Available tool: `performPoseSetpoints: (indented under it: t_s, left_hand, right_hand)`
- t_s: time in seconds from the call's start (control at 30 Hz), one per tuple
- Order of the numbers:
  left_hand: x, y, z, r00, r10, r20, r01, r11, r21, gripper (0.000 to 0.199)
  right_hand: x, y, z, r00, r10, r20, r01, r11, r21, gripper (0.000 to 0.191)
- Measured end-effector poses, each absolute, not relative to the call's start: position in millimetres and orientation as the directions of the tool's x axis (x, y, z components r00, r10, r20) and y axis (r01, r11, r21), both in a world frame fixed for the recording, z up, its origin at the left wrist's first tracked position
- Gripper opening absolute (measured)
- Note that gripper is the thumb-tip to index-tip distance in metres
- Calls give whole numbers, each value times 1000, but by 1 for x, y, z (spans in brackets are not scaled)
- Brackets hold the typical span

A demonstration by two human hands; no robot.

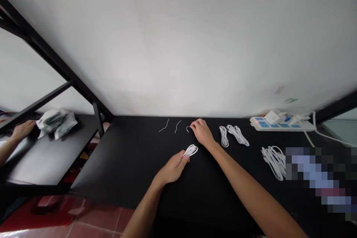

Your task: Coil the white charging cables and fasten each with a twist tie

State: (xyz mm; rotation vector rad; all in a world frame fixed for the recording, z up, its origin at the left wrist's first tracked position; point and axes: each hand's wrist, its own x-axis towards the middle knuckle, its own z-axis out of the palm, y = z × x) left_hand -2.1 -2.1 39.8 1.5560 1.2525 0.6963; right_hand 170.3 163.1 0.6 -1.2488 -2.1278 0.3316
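- My left hand (173, 167) was closed on a coiled white cable (191, 150), thumb and fingers clamped on its near end, the loops poking out beyond them above the black desk (125, 160).
- My right hand (201, 132) had its fingertips together, pinching the end of a curled white twist tie (187, 129) near the back of the desk.
- Two more pieces lay loose left of it, well short of the wall: a middle twist tie (177, 126) and a far-left twist tie (164, 125).
- I judged my handling of this coil unfinished: it was in my grip, and none of the three ties was around it. Whether another band held it, I could not tell.
- Beyond my right wrist sat a slim cable coil (224, 136) and, just beside it, a fuller cable bundle (238, 135); both were neatly looped, though any ties on them were too small to make out.
- A larger cable coil (273, 161) lay nearer me at the right, partly hidden by a blurred patch.
- Behind it, the power strip (258, 124) carried a white charger (274, 117) in its sockets.
- For containers, I saw only plastic bags (65, 125) on the neighbouring table (33, 163), beside another person's hand (24, 129); their contents were unclear.
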Motion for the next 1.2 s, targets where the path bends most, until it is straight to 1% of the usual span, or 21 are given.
performPoseSetpoints:
  t_s: [0.17, 0.23, 0.33, 0.43, 0.53, 0.6, 0.63, 0.7, 0.77, 0.83, 0.97, 1.0, 1.07, 1.13, 1.2]
  left_hand:
    - [1, -2, 34, 249, 960, -126, 354, 31, 935, 44]
    - [2, -1, 31, 225, 968, -108, 324, 30, 945, 44]
    - [5, -1, 27, 198, 976, -93, 287, 33, 957, 43]
    - [8, -1, 24, 165, 984, -70, 283, 20, 959, 44]
    - [11, -2, 22, 102, 994, -33, 271, 4, 962, 47]
    - [12, -1, 20, 67, 998, -21, 254, 3, 967, 48]
    - [13, -1, 19, 48, 999, -17, 245, 5, 969, 49]
    - [14, 0, 18, 0, 1000, -16, 233, 16, 972, 49]
    - [15, 0, 18, -37, 999, -20, 229, 28, 973, 49]
    - [16, 0, 18, -45, 999, -18, 238, 28, 971, 48]
    - [19, -1, 18, -62, 997, 45, 293, -25, 956, 41]
    - [19, -1, 18, -60, 996, 65, 311, -43, 949, 39]
    - [20, -3, 18, -50, 994, 93, 342, -71, 937, 39]
    - [20, -4, 18, -46, 994, 101, 368, -77, 926, 38]
    - [20, -5, 19, -58, 993, 104, 387, -74, 919, 37]
  right_hand:
    - [174, 99, 10, -377, 818, 434, 582, 574, -576, 15]
    - [173, 74, 12, -413, 801, 433, 494, 597, -632, 16]
    - [173, 52, 15, -380, 824, 421, 415, 558, -718, 16]
    - [172, 47, 17, -311, 859, 407, 359, 503, -786, 14]
    - [170, 46, 16, -220, 910, 351, 323, 407, -854, 14]
    - [166, 44, 12, -168, 953, 254, 211, 286, -935, 15]
    - [164, 42, 9, -150, 970, 193, 125, 212, -969, 18]
    - [161, 38, 4, -130, 988, 88, -33, 84, -996, 34]
    - [158, 34, 2, -113, 992, 51, -95, 40, -995, 46]
    - [158, 31, 2, -100, 991, 84, -72, 77, -994, 47]
    - [160, 30, 6, -140, 960, 243, 63, 254, -965, 33]
    - [160, 30, 6, -168, 944, 286, 94, 304, -948, 30]
    - [161, 32, 8, -235, 900, 366, 142, 404, -904, 31]
    - [161, 35, 10, -293, 850, 437, 185, 499, -847, 33]
    - [161, 36, 12, -322, 806, 496, 212, 572, -792, 31]
